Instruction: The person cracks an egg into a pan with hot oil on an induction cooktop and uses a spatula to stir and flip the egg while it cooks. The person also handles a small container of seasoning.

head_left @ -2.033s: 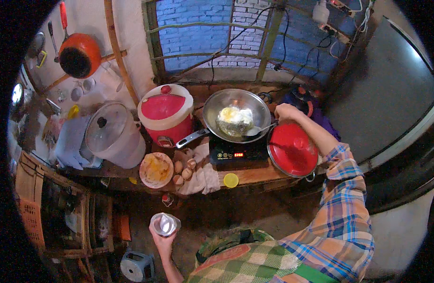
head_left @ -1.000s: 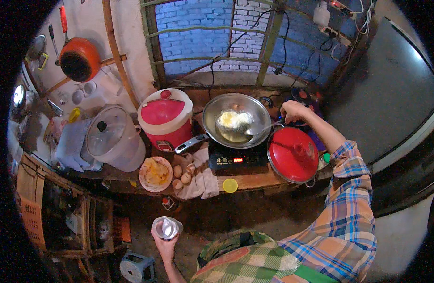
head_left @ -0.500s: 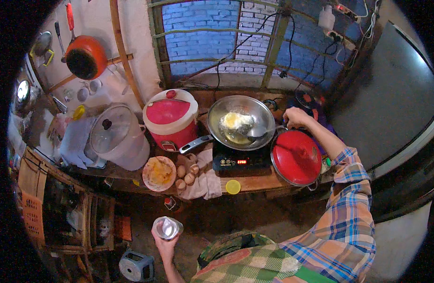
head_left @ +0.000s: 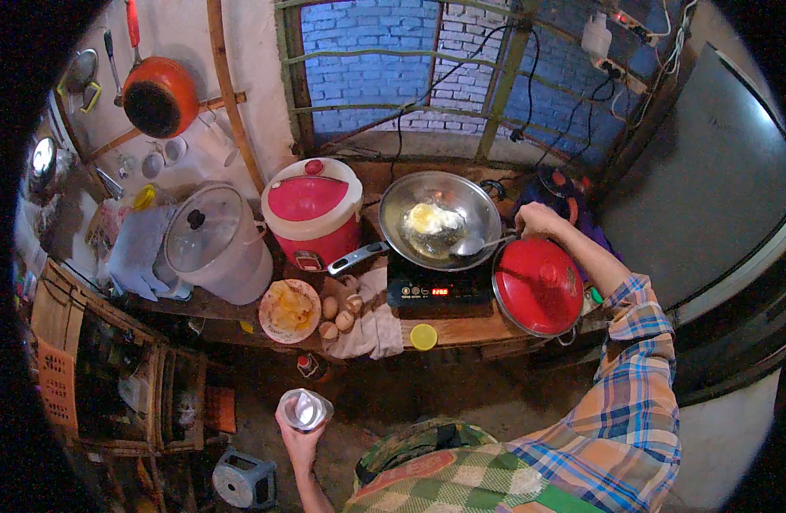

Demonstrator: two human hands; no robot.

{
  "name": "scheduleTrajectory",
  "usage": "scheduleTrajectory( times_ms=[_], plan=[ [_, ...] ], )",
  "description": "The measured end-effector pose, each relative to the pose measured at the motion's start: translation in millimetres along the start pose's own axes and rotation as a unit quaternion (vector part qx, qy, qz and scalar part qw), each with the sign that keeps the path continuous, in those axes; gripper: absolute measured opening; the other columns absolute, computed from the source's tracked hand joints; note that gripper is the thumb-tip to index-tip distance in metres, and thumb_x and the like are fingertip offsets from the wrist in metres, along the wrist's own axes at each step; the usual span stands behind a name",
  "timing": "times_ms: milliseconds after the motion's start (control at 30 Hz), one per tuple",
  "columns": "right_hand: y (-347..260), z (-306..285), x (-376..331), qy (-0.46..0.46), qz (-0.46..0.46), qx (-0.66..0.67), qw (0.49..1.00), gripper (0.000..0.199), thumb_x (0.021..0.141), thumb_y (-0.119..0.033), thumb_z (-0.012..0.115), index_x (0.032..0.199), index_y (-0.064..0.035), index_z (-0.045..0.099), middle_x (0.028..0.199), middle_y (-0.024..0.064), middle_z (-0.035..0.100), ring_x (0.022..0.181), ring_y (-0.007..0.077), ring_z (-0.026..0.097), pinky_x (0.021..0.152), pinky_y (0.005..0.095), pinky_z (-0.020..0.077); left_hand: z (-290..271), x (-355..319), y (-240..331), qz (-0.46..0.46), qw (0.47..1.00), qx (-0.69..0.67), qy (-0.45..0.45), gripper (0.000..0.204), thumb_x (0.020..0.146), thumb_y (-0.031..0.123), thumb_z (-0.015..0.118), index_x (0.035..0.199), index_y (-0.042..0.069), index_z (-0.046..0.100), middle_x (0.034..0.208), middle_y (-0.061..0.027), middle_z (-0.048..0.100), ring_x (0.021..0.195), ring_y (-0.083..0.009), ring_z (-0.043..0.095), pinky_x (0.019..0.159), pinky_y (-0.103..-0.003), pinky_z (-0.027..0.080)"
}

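Right hand grip clamped on metal spoon inside round steel pan; left hand grip clamped on small clear plastic cup, well below pan.

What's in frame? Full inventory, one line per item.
wok: 1, silver, on the cooktop, fried egg inside
induction cooktop: 1, black, on the wooden counter
spatula: 1, metal, in the wok
rice cooker: 1, red and cream, left of the wok
red lid: 1, right of the cooktop
plate: 1, counter front
eggs: several, brown, on a cloth
bucket: 1, white, glass lid
orange pan: 1, hung on the wall
left hand: holds a small clear cup
right hand: holds the spatula
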State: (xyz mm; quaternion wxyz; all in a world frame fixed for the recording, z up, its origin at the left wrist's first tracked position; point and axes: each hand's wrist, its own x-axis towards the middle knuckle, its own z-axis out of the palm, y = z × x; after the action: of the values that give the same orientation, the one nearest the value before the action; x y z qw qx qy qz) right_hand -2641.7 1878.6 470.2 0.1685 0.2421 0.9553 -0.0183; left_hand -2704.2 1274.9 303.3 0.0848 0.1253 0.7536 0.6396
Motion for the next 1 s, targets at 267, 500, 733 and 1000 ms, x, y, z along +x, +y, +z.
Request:
scheduleTrajectory(
  times_ms=[267,500,733,1000],
  plan=[
    [-13.5,11.5,13.1,0.111,0.010,0.052,0.992,0.030,0.059,-0.015,0.070,0.088,-0.0071,0.067,0.087,0.0181,0.064,0.086,0.0324,0.062,0.076,0.0422,0.0499,3.9,5.8,-2.3,0.009,1.000,0.000,-0.013,0.076,0.055,0.004,0.079,0.120,0.004,0.041,0.120,-0.0109,0.046,0.114,-0.0247,0.046,0.098,-0.035,0.035],
    [-12.5,4.6,-7.8,0.019,0.003,0.000,1.000,0.030,0.059,-0.015,0.070,0.087,-0.0074,0.067,0.085,0.0174,0.065,0.085,0.0338,0.062,0.075,0.0424,0.0502,4.5,7.1,4.0,0.007,1.000,0.021,-0.016,0.075,0.054,0.004,0.079,0.118,0.005,0.041,0.120,-0.0105,0.046,0.113,-0.0241,0.046,0.098,-0.034,0.035],
    [-20.7,13.7,7.2,0.111,0.019,0.047,0.993,0.029,0.059,-0.016,0.070,0.086,-0.0070,0.067,0.086,0.0173,0.065,0.084,0.0332,0.062,0.074,0.0426,0.0504,5.3,6.5,1.6,0.004,1.000,0.001,-0.013,0.074,0.053,0.006,0.079,0.118,0.005,0.043,0.118,-0.0099,0.048,0.111,-0.0231,0.048,0.096,-0.033,0.037],
    [-4.5,18.2,-2.8,0.045,-0.002,-0.001,0.999,0.027,0.058,-0.016,0.070,0.083,-0.0064,0.068,0.081,0.0148,0.066,0.080,0.0312,0.063,0.072,0.0395,0.0502,6.5,5.5,2.6,0.018,1.000,0.011,-0.013,0.074,0.055,0.006,0.079,0.119,0.004,0.042,0.118,-0.0102,0.048,0.110,-0.0231,0.048,0.096,-0.034,0.037]
  ],
)
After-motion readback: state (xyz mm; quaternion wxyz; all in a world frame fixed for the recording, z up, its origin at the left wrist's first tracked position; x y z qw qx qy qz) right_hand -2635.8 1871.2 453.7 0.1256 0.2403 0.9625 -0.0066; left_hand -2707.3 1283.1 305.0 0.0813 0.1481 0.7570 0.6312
